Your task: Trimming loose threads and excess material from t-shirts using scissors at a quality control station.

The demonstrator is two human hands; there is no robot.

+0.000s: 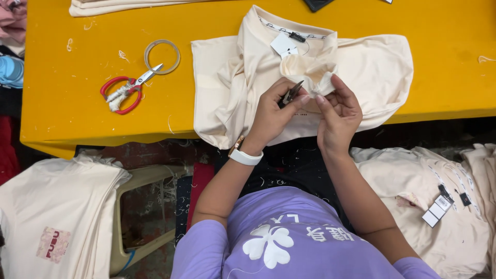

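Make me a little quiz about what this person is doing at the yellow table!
1. True or false: the left hand holds small dark metal thread snips.
2. What does the right hand pinch? A) bunched cream cotton garment B) red-handled steel scissors C) clear round tape ring
3. Which wrist wears the white watch band?

Key: 1 true; 2 A; 3 left.

Bright, even overhead light, soft shadows, sharp focus throughout.
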